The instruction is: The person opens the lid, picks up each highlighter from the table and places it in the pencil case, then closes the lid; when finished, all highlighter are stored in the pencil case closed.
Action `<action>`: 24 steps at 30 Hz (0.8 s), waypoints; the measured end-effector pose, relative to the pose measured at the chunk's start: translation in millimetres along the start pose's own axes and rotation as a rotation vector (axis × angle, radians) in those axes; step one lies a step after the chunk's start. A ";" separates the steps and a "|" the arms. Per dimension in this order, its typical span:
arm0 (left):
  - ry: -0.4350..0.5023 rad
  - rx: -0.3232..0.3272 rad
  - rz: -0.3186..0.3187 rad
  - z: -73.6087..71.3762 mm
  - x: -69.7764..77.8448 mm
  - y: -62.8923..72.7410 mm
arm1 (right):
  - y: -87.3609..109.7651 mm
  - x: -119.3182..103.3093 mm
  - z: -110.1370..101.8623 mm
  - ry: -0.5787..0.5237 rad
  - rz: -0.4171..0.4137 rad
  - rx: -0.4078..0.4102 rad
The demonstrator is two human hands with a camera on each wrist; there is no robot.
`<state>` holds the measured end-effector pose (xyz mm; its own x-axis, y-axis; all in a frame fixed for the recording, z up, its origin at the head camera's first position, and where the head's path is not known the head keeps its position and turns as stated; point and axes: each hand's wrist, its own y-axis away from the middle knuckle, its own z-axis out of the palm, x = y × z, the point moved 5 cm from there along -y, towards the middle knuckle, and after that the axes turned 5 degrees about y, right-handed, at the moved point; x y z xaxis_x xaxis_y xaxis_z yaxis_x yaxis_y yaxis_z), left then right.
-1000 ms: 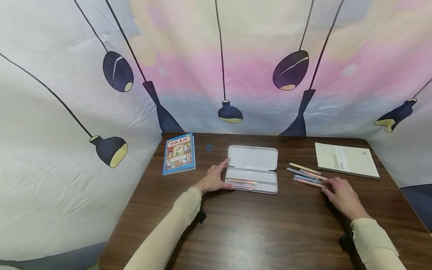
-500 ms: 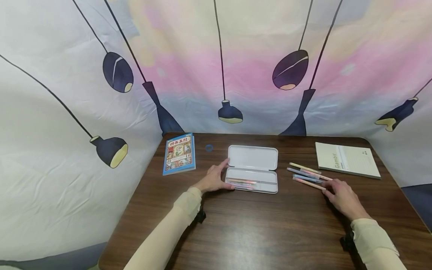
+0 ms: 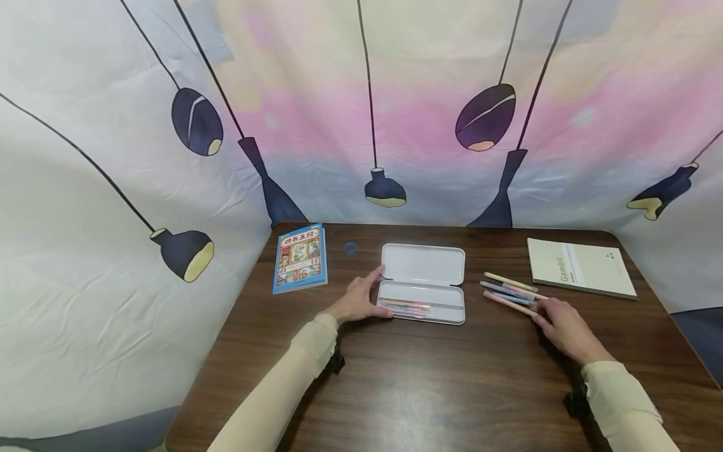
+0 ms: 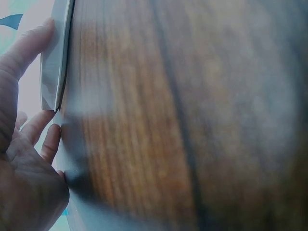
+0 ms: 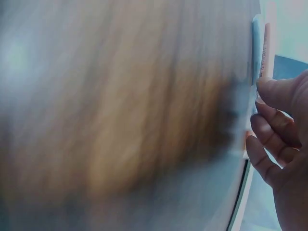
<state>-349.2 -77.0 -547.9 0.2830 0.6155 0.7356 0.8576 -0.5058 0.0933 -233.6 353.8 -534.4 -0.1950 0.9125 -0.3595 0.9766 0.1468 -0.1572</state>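
Note:
A white pencil case (image 3: 422, 262) lies unfolded on the table, several pens (image 3: 407, 306) in its lower half. My left hand (image 3: 356, 301) rests at its left side, the thumb at the front edge and the index finger up by the lid. In the left wrist view, the thumb (image 4: 30, 47) is straight along the case wall (image 4: 55, 62). My right hand (image 3: 569, 328) pinches the near end of a pinkish pen (image 3: 507, 303) between thumb and fingers. That pen (image 5: 266, 50) also shows in the right wrist view. Several other pens (image 3: 503, 289) lie loosely just behind it.
A blue-covered book (image 3: 300, 258) lies at the back left, with a small blue ring (image 3: 350, 248) to its right. A pale notebook (image 3: 582, 269) sits at the back right, beyond the pens. A printed cloth (image 3: 429, 125) hangs behind the wooden table (image 3: 429, 389).
My right hand has shifted slightly left, and the pinkish pen has slid left with it, its far tip now reaching further out. The left hand and the case have stayed put.

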 end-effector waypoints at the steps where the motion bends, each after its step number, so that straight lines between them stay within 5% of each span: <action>1: -0.001 0.003 0.001 -0.7 0.2 0.2 | -3.4 -4.1 0.0 -0.002 -0.006 0.002; 9: 0.001 -0.003 0.018 -0.5 1.1 -0.1 | -38.6 -54.1 9.4 -0.041 -0.110 0.032; 24: 0.019 -0.010 0.017 -2.0 4.9 3.9 | -98.2 -144.3 53.8 -0.060 -0.273 -0.036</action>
<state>-345.3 -77.2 -542.6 0.2892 0.5949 0.7499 0.8485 -0.5221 0.0869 -306.2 187.2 -516.5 -0.4555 0.8133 -0.3620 0.8895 0.3988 -0.2232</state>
